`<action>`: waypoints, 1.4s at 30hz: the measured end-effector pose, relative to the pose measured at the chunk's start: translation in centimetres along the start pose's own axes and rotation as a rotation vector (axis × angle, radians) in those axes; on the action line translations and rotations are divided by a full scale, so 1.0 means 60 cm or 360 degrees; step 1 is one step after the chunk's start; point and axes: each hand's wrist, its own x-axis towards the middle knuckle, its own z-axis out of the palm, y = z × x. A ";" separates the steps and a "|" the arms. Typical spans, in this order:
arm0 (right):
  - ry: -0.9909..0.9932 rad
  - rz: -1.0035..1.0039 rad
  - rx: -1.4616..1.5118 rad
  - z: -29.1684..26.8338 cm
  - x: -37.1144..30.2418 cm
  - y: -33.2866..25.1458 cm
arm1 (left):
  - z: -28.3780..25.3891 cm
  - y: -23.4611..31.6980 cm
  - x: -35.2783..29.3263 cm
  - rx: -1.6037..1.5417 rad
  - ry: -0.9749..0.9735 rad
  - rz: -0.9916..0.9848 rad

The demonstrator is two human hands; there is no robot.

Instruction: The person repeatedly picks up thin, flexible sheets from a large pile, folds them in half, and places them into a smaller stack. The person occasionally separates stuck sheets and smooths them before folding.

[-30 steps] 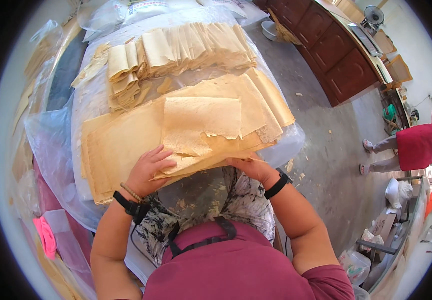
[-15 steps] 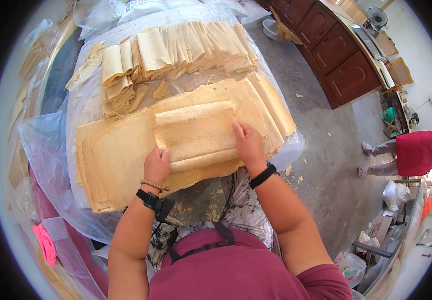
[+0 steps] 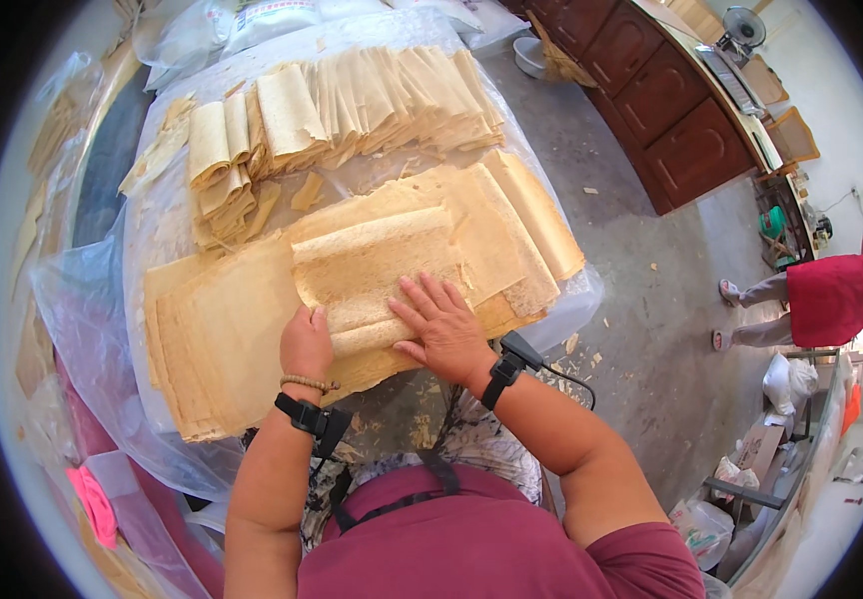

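A folded tan sheet (image 3: 362, 270), thin and brittle-looking like dried tofu skin, lies in front of me with its far and near edges turned over. My left hand (image 3: 307, 344) pinches its near left corner between thumb and fingers. Palm down, my right hand (image 3: 441, 324) rests flat with spread fingers on the right part of the sheet. Beneath it is a stack of large flat tan sheets (image 3: 217, 319) with ragged edges. A row of folded sheets (image 3: 392, 105) stands packed along the far side of the table.
Clear plastic covers the table (image 3: 569, 304). Small folded bundles (image 3: 222, 205) and broken scraps (image 3: 307, 192) lie at its left. White sacks (image 3: 277, 17) sit beyond it. Brown cabinets (image 3: 696, 150) line the right wall. A person in a red apron (image 3: 836, 299) stands at the far right.
My right hand has let go of the sheet's right edge, moved left and now lies flat on top. My left hand still holds the left corner.
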 end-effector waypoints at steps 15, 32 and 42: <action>0.0225 0.0292 0.0001 -0.088 0.102 0.192 | 0.034 0.009 0.001 0.0618 0.0316 0.0140; 0.0339 0.0514 0.0544 -0.074 0.114 0.055 | 0.036 0.018 -0.002 0.0591 0.0324 0.0119; -0.0156 -0.0198 -0.0067 -0.066 0.023 0.041 | 0.018 -0.019 0.037 0.0234 0.0255 0.0308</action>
